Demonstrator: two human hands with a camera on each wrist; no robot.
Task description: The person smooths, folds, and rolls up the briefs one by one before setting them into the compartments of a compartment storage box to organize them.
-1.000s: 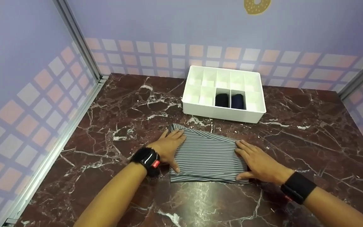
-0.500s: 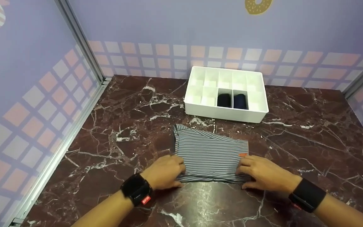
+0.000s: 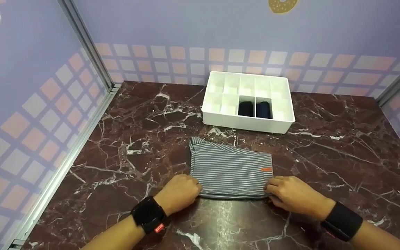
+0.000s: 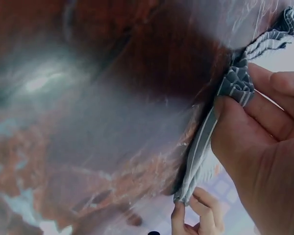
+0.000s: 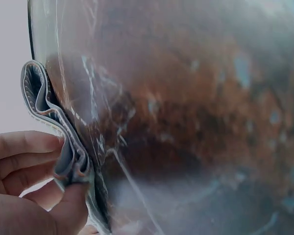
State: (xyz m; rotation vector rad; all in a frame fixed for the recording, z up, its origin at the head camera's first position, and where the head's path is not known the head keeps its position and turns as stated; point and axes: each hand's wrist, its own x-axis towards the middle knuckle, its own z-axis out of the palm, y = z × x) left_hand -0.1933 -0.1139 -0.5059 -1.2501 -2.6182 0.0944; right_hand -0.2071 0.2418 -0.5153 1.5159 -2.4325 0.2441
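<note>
A folded grey garment with white stripes, which looks like boxer briefs (image 3: 231,170), lies flat on the table with an orange tag (image 3: 266,169) near its right edge. At its near left corner my left hand (image 3: 179,192) pinches the cloth. My right hand (image 3: 295,192) pinches the near right corner. The left wrist view shows thumb and fingers on the bunched layers of the boxer briefs (image 4: 201,147), with the other hand at the far end. In the right wrist view, several folded layers of the boxer briefs (image 5: 56,115) show beside the thumb.
Behind the garment stands a white divided box (image 3: 245,123). Two of its front compartments hold a black cloth roll (image 3: 246,109) and a navy cloth roll (image 3: 263,110). Walls (image 3: 186,24) border the dark red marble table (image 3: 144,139) at the back and sides.
Both hands were spread flat on the garment's sides. They have moved down to its near corners, and their fingers now pinch the cloth there. The orange tag has come into sight.
</note>
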